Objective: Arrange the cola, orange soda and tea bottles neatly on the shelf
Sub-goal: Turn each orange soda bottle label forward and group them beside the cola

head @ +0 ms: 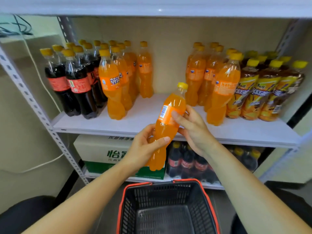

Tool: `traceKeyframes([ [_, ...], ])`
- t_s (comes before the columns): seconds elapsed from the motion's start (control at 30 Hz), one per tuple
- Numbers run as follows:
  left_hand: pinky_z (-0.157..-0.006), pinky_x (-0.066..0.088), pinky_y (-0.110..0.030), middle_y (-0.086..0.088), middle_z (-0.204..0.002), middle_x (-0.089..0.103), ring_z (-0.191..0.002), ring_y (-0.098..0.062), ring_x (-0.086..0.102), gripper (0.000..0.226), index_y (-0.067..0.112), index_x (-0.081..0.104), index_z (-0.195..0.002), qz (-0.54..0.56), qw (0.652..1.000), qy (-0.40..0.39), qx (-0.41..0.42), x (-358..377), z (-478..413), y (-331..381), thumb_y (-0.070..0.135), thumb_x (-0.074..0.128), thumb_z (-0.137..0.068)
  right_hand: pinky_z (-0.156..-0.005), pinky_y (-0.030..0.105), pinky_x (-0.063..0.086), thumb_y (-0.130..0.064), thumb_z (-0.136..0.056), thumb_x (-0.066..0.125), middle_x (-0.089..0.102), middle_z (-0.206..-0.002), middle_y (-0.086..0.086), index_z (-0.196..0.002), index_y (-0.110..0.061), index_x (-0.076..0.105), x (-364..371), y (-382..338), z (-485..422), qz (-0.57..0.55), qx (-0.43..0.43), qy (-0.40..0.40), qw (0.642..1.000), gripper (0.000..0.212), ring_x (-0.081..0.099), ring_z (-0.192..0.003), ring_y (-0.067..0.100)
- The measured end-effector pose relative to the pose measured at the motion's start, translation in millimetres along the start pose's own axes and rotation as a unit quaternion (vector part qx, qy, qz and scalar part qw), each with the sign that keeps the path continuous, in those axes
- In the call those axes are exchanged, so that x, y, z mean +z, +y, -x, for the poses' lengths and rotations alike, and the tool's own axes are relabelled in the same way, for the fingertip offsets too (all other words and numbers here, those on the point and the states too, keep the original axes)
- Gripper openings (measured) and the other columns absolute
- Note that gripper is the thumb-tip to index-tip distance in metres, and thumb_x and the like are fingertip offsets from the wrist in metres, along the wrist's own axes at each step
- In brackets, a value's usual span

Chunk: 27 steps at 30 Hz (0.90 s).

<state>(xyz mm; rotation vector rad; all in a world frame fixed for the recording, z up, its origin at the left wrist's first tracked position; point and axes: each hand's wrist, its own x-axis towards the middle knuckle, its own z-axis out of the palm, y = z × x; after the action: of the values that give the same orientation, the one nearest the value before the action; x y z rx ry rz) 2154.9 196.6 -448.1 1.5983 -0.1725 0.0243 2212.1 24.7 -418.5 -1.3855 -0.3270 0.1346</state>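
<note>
An orange soda bottle (170, 115) with a yellow cap hangs tilted in front of the white shelf (152, 114), held by both hands. My left hand (145, 149) grips its lower half. My right hand (190, 125) holds it at the label. On the shelf stand several cola bottles (74, 81) at the left and several orange soda bottles (114, 83) beside them. A second group of orange soda bottles (219, 85) stands right of a gap, and several tea bottles (263, 88) fill the right end.
A black shopping basket (167, 208) with red rim sits below my arms, with nothing in it. The lower shelf holds a white and green carton (104, 152) and packed cola bottles (189, 162). Grey perforated uprights (30, 98) frame the shelf.
</note>
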Motion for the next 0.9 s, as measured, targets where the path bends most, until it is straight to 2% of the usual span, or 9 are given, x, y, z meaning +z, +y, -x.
traceKeyframes([
  [0.13,-0.078,0.057,-0.020,-0.003,-0.115,0.070,-0.097,-0.013,0.070,0.061,0.027,0.058,-0.125,-0.033,0.999,0.020,-0.019,10.4,12.2,-7.0,0.037,0.083,-0.070,-0.083,0.037,0.060,-0.031,-0.077,0.079,0.074,-0.108,-0.001,-0.126,-0.022,0.062,2.3,7.9,3.8,-0.107,0.000,0.027,0.994,0.053,0.072,-0.105,0.020],
  [0.2,-0.076,0.057,-0.020,-0.004,-0.117,0.072,-0.098,-0.013,0.072,0.061,0.025,0.059,-0.126,-0.016,0.998,-0.004,-0.062,6.6,12.5,-7.5,0.038,0.088,-0.074,-0.092,0.047,0.059,-0.024,-0.082,0.074,0.071,-0.117,0.007,-0.137,-0.013,0.056,-1.8,11.1,5.4,-0.141,0.017,0.026,0.989,0.059,0.068,-0.115,0.030],
  [0.27,-0.083,0.058,-0.029,-0.007,-0.118,0.074,-0.102,-0.019,0.072,0.052,0.020,0.063,-0.127,0.011,0.991,-0.057,-0.117,-0.2,11.8,-8.4,0.039,0.075,-0.080,-0.101,0.058,0.053,-0.020,-0.084,0.072,0.067,-0.124,0.016,-0.143,-0.005,0.047,-6.6,10.9,5.8,-0.163,0.024,0.029,0.986,0.066,0.063,-0.122,0.042],
  [0.4,-0.099,0.053,-0.049,-0.021,-0.128,0.068,-0.114,-0.038,0.066,0.053,0.013,0.062,-0.134,0.093,0.969,-0.125,-0.193,0.8,17.2,-20.6,0.036,0.059,-0.085,-0.093,0.052,0.058,-0.023,-0.085,0.068,0.071,-0.118,0.010,-0.136,-0.011,0.048,-16.9,8.6,0.0,-0.196,0.010,-0.006,0.981,0.055,0.067,-0.116,0.037],
  [0.53,-0.081,0.060,-0.036,-0.014,-0.112,0.075,-0.097,-0.026,0.070,0.038,0.015,0.066,-0.122,0.110,0.975,-0.109,-0.158,13.8,21.2,-25.5,0.030,0.075,-0.088,-0.090,0.042,0.058,-0.031,-0.095,0.063,0.072,-0.113,0.003,-0.126,-0.017,0.061,-19.7,11.7,-7.0,-0.141,0.034,-0.003,0.989,0.034,0.069,-0.107,0.022],
  [0.6,-0.076,0.061,-0.029,-0.004,-0.103,0.077,-0.091,-0.019,0.073,0.046,0.013,0.065,-0.118,0.085,0.984,-0.070,-0.139,17.8,22.9,-27.8,0.037,0.076,-0.080,-0.083,0.035,0.059,-0.034,-0.098,0.061,0.073,-0.107,-0.002,-0.121,-0.022,0.066,-19.4,13.6,-7.3,-0.104,0.045,0.028,0.993,0.027,0.070,-0.101,0.015],
  [0.7,-0.070,0.059,-0.024,0.002,-0.092,0.075,-0.081,-0.011,0.071,0.066,0.004,0.060,-0.117,0.041,0.992,-0.008,-0.116,21.9,23.9,-28.2,0.043,0.083,-0.069,-0.072,0.031,0.058,-0.033,-0.098,0.065,0.072,-0.107,0.001,-0.131,-0.013,0.062,-16.8,16.5,-3.9,-0.059,0.050,0.082,0.994,0.038,0.070,-0.093,0.014],
  [0.77,-0.071,0.059,-0.026,0.003,-0.091,0.074,-0.079,-0.010,0.071,0.066,0.008,0.060,-0.112,0.006,0.993,0.015,-0.113,22.6,22.7,-29.1,0.043,0.093,-0.067,-0.076,0.037,0.060,-0.034,-0.094,0.070,0.073,-0.110,0.005,-0.132,-0.011,0.061,-15.8,18.7,-1.5,-0.044,0.055,0.096,0.993,0.045,0.071,-0.097,0.019],
  [0.9,-0.075,0.060,-0.028,0.000,-0.100,0.076,-0.085,-0.011,0.073,0.063,0.020,0.062,-0.114,-0.066,0.991,-0.002,-0.116,23.5,22.5,-30.5,0.050,0.086,-0.065,-0.087,0.040,0.061,-0.037,-0.088,0.074,0.073,-0.120,0.009,-0.127,-0.014,0.065,-15.5,18.4,0.7,-0.044,0.076,0.099,0.991,0.046,0.071,-0.110,0.026],
])
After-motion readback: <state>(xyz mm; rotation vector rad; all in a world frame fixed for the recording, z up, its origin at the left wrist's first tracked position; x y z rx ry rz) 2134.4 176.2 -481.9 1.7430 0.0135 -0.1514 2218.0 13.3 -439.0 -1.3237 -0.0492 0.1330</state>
